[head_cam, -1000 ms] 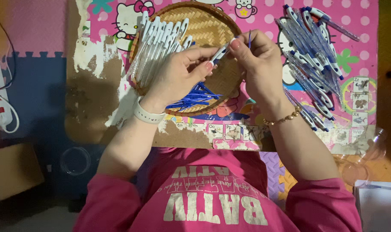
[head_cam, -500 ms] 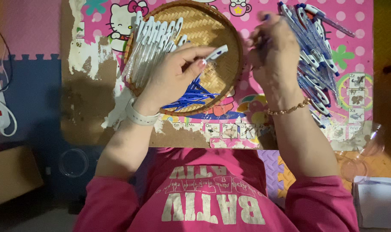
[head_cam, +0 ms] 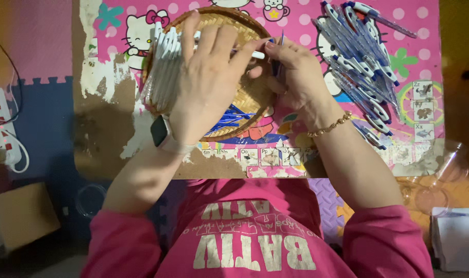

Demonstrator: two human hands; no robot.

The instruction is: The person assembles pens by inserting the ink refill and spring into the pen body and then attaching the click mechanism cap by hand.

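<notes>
A round woven basket [head_cam: 245, 110] sits on the low table [head_cam: 106, 128]. In the basket, a row of pen parts [head_cam: 165, 67] lies along its left side and loose refills [head_cam: 227, 119] near its front edge. Right of the basket, a heap of assembled pens [head_cam: 360, 67] lies on the table. Both hands, left hand [head_cam: 209, 82] and right hand [head_cam: 296, 80], hover over the basket, meeting at its right rim

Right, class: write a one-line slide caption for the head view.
Left hand and right hand join pen parts above a woven basket; finished pens lie beside.

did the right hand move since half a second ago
Yes. The right hand came back left from over the pile of pens to the woven basket's right edge, meeting the left hand.
</notes>
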